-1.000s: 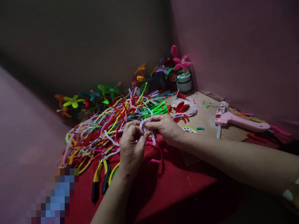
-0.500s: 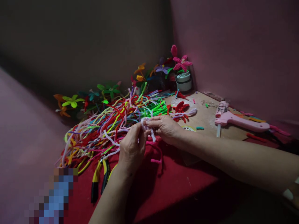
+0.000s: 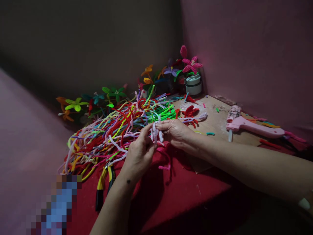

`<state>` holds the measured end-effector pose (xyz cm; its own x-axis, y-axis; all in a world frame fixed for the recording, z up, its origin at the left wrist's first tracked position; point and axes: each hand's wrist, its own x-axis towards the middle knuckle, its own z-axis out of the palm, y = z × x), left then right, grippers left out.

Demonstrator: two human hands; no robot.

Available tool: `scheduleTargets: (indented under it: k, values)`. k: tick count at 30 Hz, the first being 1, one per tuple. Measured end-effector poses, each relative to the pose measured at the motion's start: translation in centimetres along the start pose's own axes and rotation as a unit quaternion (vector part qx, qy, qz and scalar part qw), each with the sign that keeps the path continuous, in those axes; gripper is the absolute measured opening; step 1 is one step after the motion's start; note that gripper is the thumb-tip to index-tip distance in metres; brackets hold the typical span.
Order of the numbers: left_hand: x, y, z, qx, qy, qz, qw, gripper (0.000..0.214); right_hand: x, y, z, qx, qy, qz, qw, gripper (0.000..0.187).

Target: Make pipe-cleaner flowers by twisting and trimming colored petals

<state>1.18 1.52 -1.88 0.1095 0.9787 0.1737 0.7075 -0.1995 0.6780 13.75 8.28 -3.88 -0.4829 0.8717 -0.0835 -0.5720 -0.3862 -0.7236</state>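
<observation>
Both my hands meet over a red cloth [image 3: 186, 192] and pinch a bent pale lilac pipe cleaner [image 3: 155, 133]. My left hand [image 3: 139, 153] comes from below, its thumb and forefinger closed on the lower left of the piece. From the right, my right hand [image 3: 176, 132] closes its fingertips on the top of the piece. A magenta pipe cleaner [image 3: 164, 160] hangs loose just under my hands. Behind them lies a big heap of many-coloured pipe cleaners [image 3: 114, 130].
Yellow-and-black pliers [image 3: 104, 187] lie on the cloth at the left. A pink glue gun [image 3: 251, 126] rests on a wooden board [image 3: 217, 122] at the right. Finished pipe-cleaner flowers [image 3: 190, 65] and a white pot [image 3: 193, 85] stand in the corner. Red petal shapes [image 3: 189, 114] lie near the board.
The round loop of lilac pipe cleaner has been pressed into a narrow folded shape. Both hands shifted slightly up and right, and the left thumb now stretches upward.
</observation>
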Motion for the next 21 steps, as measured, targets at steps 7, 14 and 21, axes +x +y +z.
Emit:
scheduleTargets:
  k: [7,14,21]
  values:
    - [0.2,0.4,-1.2,-0.252,-0.089,-0.103,0.958,0.074,0.2,-0.4,0.1,0.012,0.017,0.036,0.999,0.012]
    - [0.5,-0.2,-2.1,-0.201,-0.086,-0.131,0.967,0.04,0.5,-0.6,0.0,0.012,0.034,0.009,0.999,0.009]
    - [0.8,-0.1,-0.9,-0.247,-0.033,-0.084,0.965,0.028,0.1,0.1,-0.3,-0.051,-0.045,-0.051,0.996,0.005]
